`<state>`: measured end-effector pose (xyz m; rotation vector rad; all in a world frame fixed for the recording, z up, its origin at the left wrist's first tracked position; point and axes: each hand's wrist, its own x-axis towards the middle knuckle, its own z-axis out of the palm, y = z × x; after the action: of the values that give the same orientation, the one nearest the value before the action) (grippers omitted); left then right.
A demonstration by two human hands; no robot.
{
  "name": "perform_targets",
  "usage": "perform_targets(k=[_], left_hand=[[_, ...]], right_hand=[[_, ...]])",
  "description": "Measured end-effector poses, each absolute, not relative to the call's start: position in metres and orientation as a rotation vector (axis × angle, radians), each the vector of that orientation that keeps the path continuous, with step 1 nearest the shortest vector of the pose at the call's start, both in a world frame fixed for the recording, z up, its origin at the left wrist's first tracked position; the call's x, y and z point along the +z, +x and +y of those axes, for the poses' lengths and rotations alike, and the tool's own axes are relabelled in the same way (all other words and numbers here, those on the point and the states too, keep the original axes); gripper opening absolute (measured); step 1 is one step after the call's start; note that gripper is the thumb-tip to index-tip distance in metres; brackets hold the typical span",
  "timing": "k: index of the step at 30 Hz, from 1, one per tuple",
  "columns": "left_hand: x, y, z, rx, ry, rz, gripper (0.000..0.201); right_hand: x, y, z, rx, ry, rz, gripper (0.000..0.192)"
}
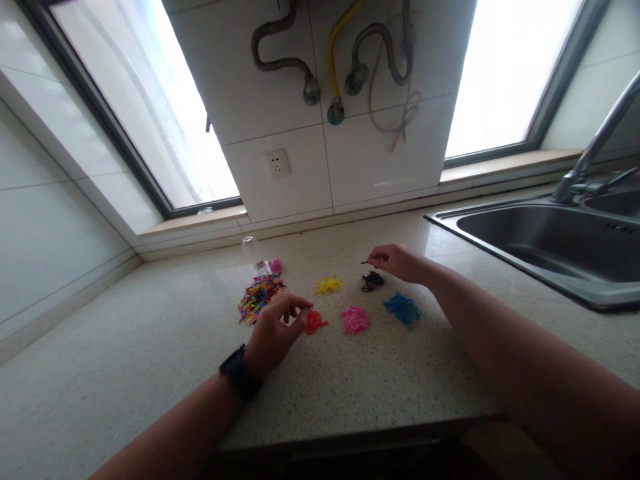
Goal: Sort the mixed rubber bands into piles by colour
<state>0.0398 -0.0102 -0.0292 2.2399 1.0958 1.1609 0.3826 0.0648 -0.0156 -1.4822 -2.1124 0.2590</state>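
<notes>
On the speckled countertop (pixel 150 360) lie small piles of rubber bands: a mixed multicoloured pile (pixel 259 295), a yellow pile (pixel 329 285), a black pile (pixel 373 281), a red pile (pixel 315 323), a pink pile (pixel 355 320) and a blue pile (pixel 403 308). My left hand (pixel 277 333), with a black watch on the wrist, hovers beside the red pile with fingers pinched; whether it holds a band I cannot tell. My right hand (pixel 397 261) pinches a thin black band just above the black pile.
A clear jar (pixel 253 252) lies tipped behind the mixed pile, with a pink lid (pixel 275 266) beside it. A steel sink (pixel 560 250) and tap (pixel 593 150) stand at the right. Hoses and a wall socket (pixel 277 163) sit on the tiled wall between two windows.
</notes>
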Motion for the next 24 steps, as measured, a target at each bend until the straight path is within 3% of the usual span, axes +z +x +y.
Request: perform_targets(k=[24], left_hand=[[-0.0301,0.0402,-0.0101,1.152,2.227,1.073,0.013]], right_hand=[[-0.007,0.3782,0.0576,0.178,-1.5,-2.274,0.025]])
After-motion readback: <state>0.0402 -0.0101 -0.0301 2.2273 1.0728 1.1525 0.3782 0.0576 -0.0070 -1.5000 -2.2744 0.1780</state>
